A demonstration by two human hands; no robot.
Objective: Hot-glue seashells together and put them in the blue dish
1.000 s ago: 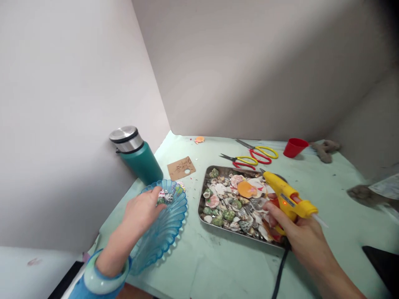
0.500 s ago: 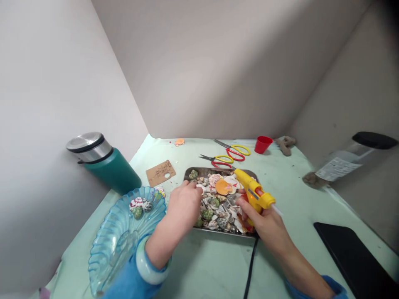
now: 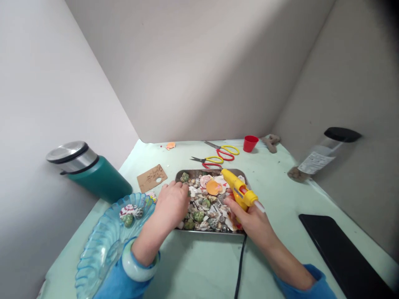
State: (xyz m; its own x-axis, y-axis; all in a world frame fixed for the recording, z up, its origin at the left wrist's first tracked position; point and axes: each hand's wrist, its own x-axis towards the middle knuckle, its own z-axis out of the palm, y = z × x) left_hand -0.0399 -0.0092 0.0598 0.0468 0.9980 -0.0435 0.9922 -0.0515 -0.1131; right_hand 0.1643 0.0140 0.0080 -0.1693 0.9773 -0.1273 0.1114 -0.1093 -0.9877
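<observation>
My right hand grips a yellow glue gun, its nozzle pointing up and left over a metal tray. The tray is full of seashells in white, green and grey, with an orange scallop shell near its far side. Over the tray's left edge, my left hand has its fingers curled downward. Its fingertips are mostly hidden behind the hand, and I cannot make out what they hold. A clear blue scalloped dish lies beside my left forearm, with several shells in it.
A green bottle leans at the left near a brown card. Behind the tray lie two pairs of scissors and a red cup. At the right are a clear jar and a black flat object. A black cord runs forward.
The whole view has shifted, so most things sit further left in the picture. My left hand has moved slightly left and down over the tray's edge. My right hand still holds the glue gun.
</observation>
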